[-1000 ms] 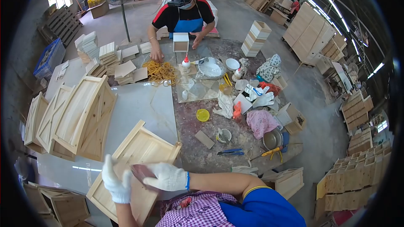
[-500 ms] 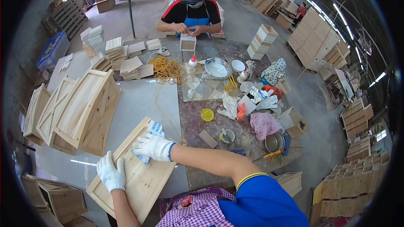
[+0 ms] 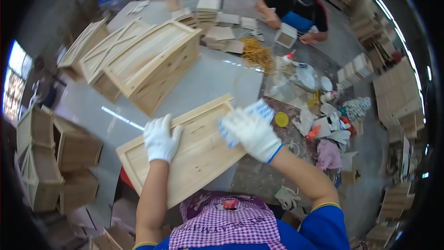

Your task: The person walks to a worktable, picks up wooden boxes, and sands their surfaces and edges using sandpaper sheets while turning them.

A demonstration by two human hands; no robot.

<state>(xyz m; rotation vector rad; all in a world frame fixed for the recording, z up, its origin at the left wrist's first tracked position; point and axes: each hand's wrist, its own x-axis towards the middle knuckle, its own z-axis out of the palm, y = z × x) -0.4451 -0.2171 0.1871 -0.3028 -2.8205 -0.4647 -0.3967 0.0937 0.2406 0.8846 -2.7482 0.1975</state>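
A pale wooden box (image 3: pixel 199 164) with a raised rim lies tilted on the table in front of me, its recessed panel facing up. My left hand (image 3: pixel 162 138), in a white knit glove, rests flat on the near-left part of it, thumb apart from the fingers. Toward its right end my gloved right hand (image 3: pixel 252 132) presses a white sheet with blue print (image 3: pixel 261 110) against the wood. The sheet sticks out on both sides of that hand; its grip is partly smeared by motion.
Several finished wooden boxes (image 3: pixel 155 71) stand at the left of the white table (image 3: pixel 231 78). Rubber bands (image 3: pixel 256 54), a glue bottle (image 3: pixel 289 57), and rags (image 3: pixel 328 154) lie farther right. Across the table a co-worker (image 3: pixel 300 16) handles a small box (image 3: pixel 286 35).
My view has swung, so the scene sits farther right. My right hand and the printed sheet now lie near the box's right end. The co-worker's hands have moved apart around the small box.
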